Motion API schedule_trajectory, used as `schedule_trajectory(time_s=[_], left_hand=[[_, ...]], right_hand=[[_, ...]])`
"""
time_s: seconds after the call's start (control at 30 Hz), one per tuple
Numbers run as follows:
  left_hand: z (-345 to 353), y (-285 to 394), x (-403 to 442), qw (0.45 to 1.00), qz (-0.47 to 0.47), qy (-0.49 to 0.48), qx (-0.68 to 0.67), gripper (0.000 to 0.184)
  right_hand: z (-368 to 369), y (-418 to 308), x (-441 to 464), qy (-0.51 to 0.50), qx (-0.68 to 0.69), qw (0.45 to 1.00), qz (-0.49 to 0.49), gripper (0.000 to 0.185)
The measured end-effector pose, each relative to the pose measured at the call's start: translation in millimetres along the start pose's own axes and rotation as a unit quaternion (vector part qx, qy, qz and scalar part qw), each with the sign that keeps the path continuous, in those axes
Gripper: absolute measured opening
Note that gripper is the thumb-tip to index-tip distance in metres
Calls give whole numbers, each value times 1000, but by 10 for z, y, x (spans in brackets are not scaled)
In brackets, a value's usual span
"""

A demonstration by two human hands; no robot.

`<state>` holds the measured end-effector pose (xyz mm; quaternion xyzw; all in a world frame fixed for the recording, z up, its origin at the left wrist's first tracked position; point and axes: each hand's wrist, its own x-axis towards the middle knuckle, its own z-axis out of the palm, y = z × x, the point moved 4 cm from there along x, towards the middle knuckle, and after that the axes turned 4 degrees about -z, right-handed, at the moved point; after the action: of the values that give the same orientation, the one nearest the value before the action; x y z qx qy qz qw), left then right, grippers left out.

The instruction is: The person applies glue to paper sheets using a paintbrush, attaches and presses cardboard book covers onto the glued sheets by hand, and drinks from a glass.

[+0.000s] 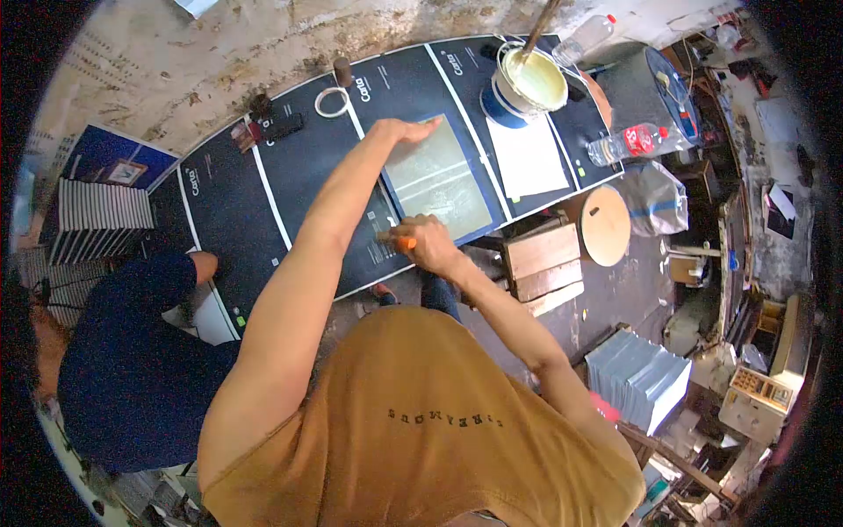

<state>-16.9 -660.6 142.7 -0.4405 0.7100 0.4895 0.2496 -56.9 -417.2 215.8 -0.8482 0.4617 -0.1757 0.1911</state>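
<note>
A flat rectangular sheet with a blue border and a shiny grey-beige panel (443, 189) lies on the dark table. My left hand (408, 132) rests at its far left corner, fingers stretched out along the edge. At the near left corner, my right hand (428, 242) is closed around a small orange-handled tool (406, 242). The working end of that tool is hidden, so I cannot tell its kind.
A bucket of pale paste (534, 83) with a stick stands on white paper (529, 162). A plastic bottle (628, 145), a tape roll (332, 103) and a stack of bound books (101, 215) are around. Another person's dark sleeve (149, 299) is at left.
</note>
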Motion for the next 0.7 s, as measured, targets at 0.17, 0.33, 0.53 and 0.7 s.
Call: schedule_trajectory(time_s=[0.17, 0.33, 0.53, 0.7], left_hand=[[90, -181, 400, 992, 51, 88, -75, 98], [10, -112, 402, 994, 40, 93, -32, 96], [-10, -32, 280, 995, 12, 94, -32, 96], [-7, 49, 233, 995, -10, 98, -19, 97]], right_hand=[[-331, 296, 216, 210, -63, 972, 80, 31], [191, -57, -152, 25, -35, 999, -4, 28], [-204, 274, -218, 139, -56, 988, 30, 36], [155, 102, -384, 8, -119, 993, 5, 34]])
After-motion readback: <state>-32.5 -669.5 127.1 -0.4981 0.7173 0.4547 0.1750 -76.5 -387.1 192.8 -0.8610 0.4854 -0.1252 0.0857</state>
